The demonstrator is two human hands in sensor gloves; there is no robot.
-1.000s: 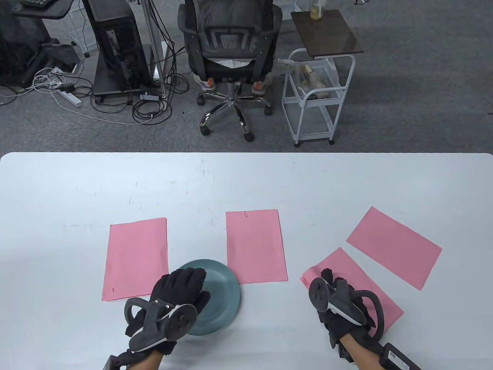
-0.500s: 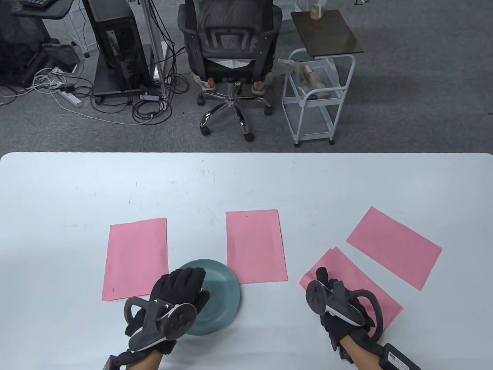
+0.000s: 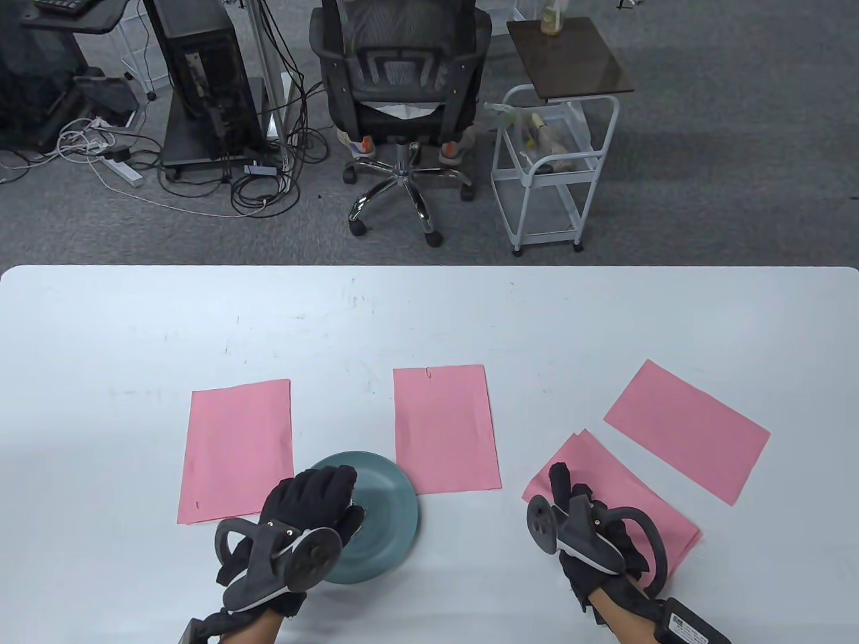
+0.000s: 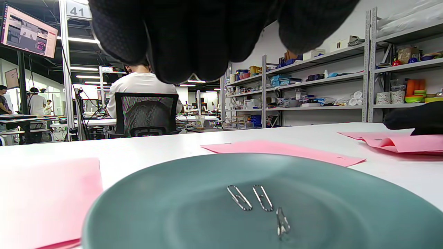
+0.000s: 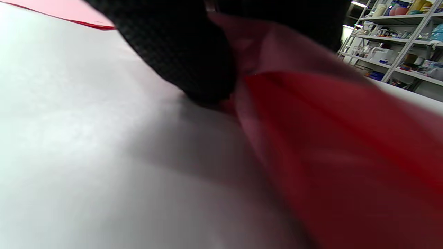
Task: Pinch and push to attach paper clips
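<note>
A teal plate (image 3: 396,500) lies at the near middle of the table. In the left wrist view the plate (image 4: 166,197) holds three silver paper clips (image 4: 263,197). My left hand (image 3: 342,500) hovers over the plate; its fingers (image 4: 187,41) hang above the clips, touch none and hold nothing. My right hand (image 3: 565,484) grips the near-left corner of a stack of pink sheets (image 3: 627,493) and lifts that edge off the table. In the right wrist view a fingertip (image 5: 193,58) presses against the raised pink paper (image 5: 328,131).
Three more pink sheets lie flat: one at the left (image 3: 236,446) with a clip at its near-left corner, one in the middle (image 3: 445,429) with a clip on its far edge, and one at the right (image 3: 688,429). The white table (image 3: 429,315) is bare beyond them.
My right hand has shifted slightly left and nearer, and the stack's corner has come with it and lifted. My left hand has stayed over the plate.
</note>
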